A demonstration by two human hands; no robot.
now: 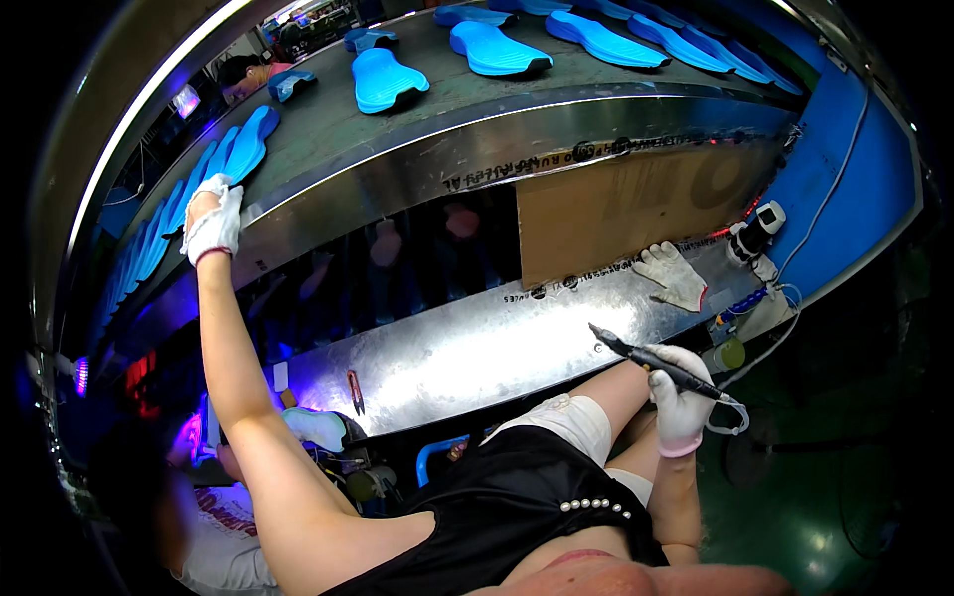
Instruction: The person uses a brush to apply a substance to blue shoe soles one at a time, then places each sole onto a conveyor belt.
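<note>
In a white glove with bare skin showing, my left hand reaches to the belt's left part. Its fingers close on the near end of a blue insole, partly hiding it. More blue insoles lie in a tight row beside this hand. Low on the right, my right hand, also gloved in white, grips a black pen-shaped tool with a cord. The tool's narrow metal tip points up and left, over the edge of the metal work shelf.
Several blue insoles lie spaced along the dark conveyor belt. A loose white glove and red-handled snips rest on the shelf. Cardboard stands behind it. People are at the far left and lower left.
</note>
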